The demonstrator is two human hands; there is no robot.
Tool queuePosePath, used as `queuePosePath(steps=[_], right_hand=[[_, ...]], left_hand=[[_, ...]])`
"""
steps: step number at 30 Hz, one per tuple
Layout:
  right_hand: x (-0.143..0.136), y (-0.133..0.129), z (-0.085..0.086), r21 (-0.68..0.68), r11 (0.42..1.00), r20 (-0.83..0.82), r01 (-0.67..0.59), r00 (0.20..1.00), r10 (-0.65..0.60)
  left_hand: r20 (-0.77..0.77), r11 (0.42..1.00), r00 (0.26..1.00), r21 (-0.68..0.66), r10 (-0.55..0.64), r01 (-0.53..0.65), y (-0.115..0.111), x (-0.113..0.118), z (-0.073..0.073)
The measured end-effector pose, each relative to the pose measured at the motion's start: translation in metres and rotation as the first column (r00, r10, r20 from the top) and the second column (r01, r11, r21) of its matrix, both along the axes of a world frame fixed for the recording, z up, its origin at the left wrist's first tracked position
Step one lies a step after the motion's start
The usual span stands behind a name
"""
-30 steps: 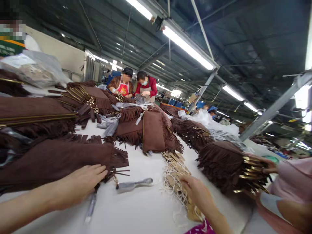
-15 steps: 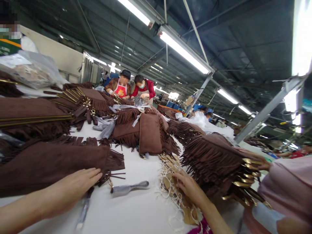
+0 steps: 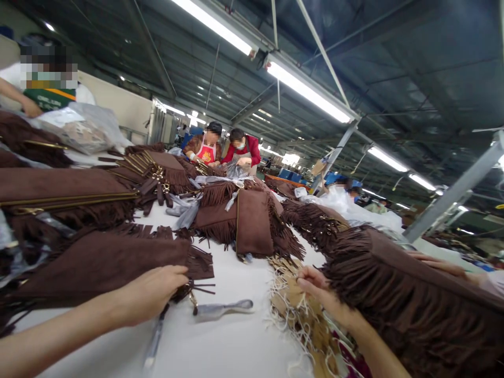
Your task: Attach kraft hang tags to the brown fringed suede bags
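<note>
My left hand (image 3: 157, 294) is closed at the right end of a brown fringed bag (image 3: 106, 262), its fingertips curled at the bag's corner. Beside it a plastic-wrapped strap (image 3: 222, 310) with a metal clip lies on the white table (image 3: 220, 349). My right hand (image 3: 321, 289) is over a pile of tan tags with white strings (image 3: 291, 299), thumb and fingers pinched together; what is between them is too small to make out.
More brown fringed bags (image 3: 254, 223) lie across the table. A large fringed bag (image 3: 417, 294) is at the right, with another person's hand (image 3: 444, 264) on it. Two people (image 3: 207, 152) stand at the far side. A clear plastic bag (image 3: 82, 128) is at the left.
My left hand's fingers have gone from flat on the bag to curled at its corner. My right hand has closed into a pinch over the tags. The right-hand bag has turned, hiding its gold zippers.
</note>
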State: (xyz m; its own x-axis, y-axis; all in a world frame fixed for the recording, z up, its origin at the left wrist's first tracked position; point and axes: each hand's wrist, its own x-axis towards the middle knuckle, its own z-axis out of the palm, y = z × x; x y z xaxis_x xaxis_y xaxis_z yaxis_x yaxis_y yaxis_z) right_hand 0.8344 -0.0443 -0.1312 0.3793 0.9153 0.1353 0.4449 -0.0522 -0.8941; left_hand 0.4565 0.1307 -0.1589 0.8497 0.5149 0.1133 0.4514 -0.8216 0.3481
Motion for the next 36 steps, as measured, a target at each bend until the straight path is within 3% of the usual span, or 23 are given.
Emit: queuePosePath(steps=[2, 3, 5, 6, 7, 8, 9, 11, 14, 17, 20, 22, 24, 28, 30, 34, 36], right_hand=[[-0.026, 0.016, 0.005, 0.012, 0.999, -0.128, -0.052, 0.990, 0.053], [-0.041, 0.025, 0.007, 0.030, 0.997, -0.188, -0.073, 0.979, 0.077], [-0.072, 0.043, 0.006, 0.082, 0.991, -0.281, -0.103, 0.952, 0.122], [-0.088, 0.051, 0.005, 0.113, 0.987, -0.326, -0.110, 0.935, 0.142], [-0.102, 0.058, 0.004, 0.141, 0.983, -0.382, -0.115, 0.910, 0.162], [-0.115, 0.065, 0.003, 0.167, 0.979, -0.449, -0.118, 0.875, 0.182], [-0.125, 0.070, 0.002, 0.187, 0.975, -0.521, -0.119, 0.830, 0.201], [-0.142, 0.079, -0.001, 0.210, 0.971, -0.651, -0.116, 0.724, 0.227], [-0.153, 0.087, -0.006, 0.197, 0.971, -0.736, -0.133, 0.634, 0.236], [-0.157, 0.092, -0.016, 0.196, 0.975, -0.738, -0.101, 0.640, 0.214], [-0.163, 0.097, -0.030, 0.277, 0.960, -0.714, 0.030, 0.675, 0.185], [-0.170, 0.100, -0.039, 0.328, 0.942, -0.689, 0.077, 0.701, 0.182], [-0.179, 0.101, -0.047, 0.342, 0.936, -0.641, 0.079, 0.749, 0.171], [-0.198, 0.098, -0.054, 0.330, 0.944, -0.526, 0.029, 0.835, 0.159], [-0.201, 0.096, -0.054, 0.338, 0.941, -0.479, 0.011, 0.863, 0.162], [-0.176, 0.096, -0.051, 0.385, 0.919, -0.383, 0.087, 0.921, 0.073], [-0.147, 0.095, -0.053, 0.322, 0.940, -0.345, 0.114, 0.939, 0.005]], left_hand=[[0.174, 0.955, 0.984, -0.296, 0.029, 0.024, -0.008, 0.019, 0.011], [0.242, 0.877, 0.967, -0.478, 0.075, 0.052, -0.013, 0.030, 0.015], [0.302, 0.618, 0.927, -0.779, 0.223, 0.105, -0.023, 0.051, 0.017], [0.316, 0.486, 0.904, -0.862, 0.288, 0.146, -0.027, 0.061, 0.016], [0.344, 0.385, 0.881, -0.899, 0.325, 0.209, -0.031, 0.070, 0.014], [0.391, 0.321, 0.855, -0.903, 0.339, 0.285, -0.034, 0.076, 0.011], [0.451, 0.287, 0.828, -0.885, 0.334, 0.366, -0.036, 0.082, 0.008], [0.556, 0.272, 0.774, -0.829, 0.305, 0.488, -0.038, 0.087, 0.002], [0.603, 0.265, 0.732, -0.798, 0.319, 0.542, -0.035, 0.082, -0.006], [0.504, 0.208, 0.753, -0.863, 0.423, 0.460, -0.031, 0.069, -0.010], [0.303, 0.085, 0.788, -0.948, 0.536, 0.306, -0.034, 0.058, -0.010], [0.248, 0.021, 0.800, -0.959, 0.547, 0.283, -0.040, 0.056, -0.009], [0.271, 0.044, 0.786, -0.954, 0.555, 0.298, -0.046, 0.061, -0.008], [0.304, 0.237, 0.709, -0.952, 0.637, 0.195, -0.053, 0.080, -0.013], [0.285, 0.276, 0.699, -0.952, 0.656, 0.130, -0.053, 0.085, -0.021], [0.204, 0.262, 0.816, -0.963, 0.541, 0.067, -0.049, 0.070, -0.036], [0.142, 0.295, 0.876, -0.955, 0.462, -0.001, -0.045, 0.052, -0.037]])
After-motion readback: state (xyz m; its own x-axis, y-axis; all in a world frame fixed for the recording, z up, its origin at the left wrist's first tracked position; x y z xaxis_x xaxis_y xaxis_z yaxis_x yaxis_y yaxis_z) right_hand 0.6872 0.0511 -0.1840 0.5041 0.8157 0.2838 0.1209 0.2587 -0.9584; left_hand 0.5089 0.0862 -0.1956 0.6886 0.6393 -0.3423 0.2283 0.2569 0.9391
